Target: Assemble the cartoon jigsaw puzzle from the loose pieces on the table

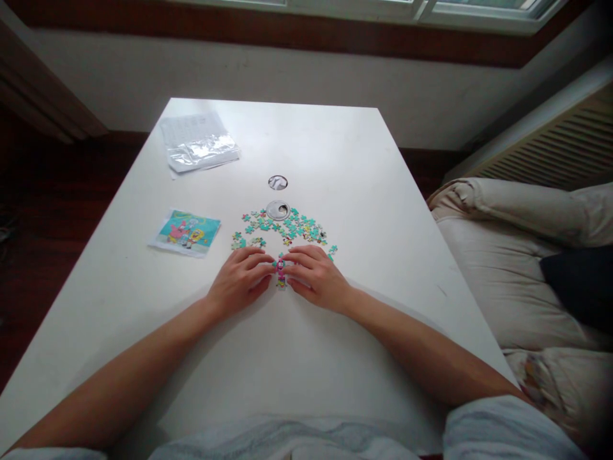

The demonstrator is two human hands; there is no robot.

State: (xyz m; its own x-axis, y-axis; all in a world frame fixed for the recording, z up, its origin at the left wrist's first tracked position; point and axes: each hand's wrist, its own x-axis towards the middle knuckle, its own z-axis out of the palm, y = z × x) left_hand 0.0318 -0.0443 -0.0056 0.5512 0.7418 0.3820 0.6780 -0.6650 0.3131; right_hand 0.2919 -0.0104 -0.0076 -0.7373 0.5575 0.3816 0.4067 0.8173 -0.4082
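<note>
A short upright strip of joined jigsaw puzzle pieces [280, 271], mostly pink with some green, lies flat on the white table [297, 358]. My left hand [243, 275] presses its curved fingertips against the strip's left side. From the right, my right hand [316, 273] holds the opposite edge, its fingers bent and close together. Just beyond both hands, many loose jigsaw pieces [304, 225] in turquoise, yellow and other colours spread in an arc. Some of them are partly hidden behind my fingers.
Left of the pieces lies a cartoon picture card [186, 232]. A clear plastic bag with paper [198, 144] rests at the far left. Two round discs, a silvery one [278, 210] and a smaller dark-rimmed one [278, 183], sit mid-table. A beige sofa [498, 275] stands at the right.
</note>
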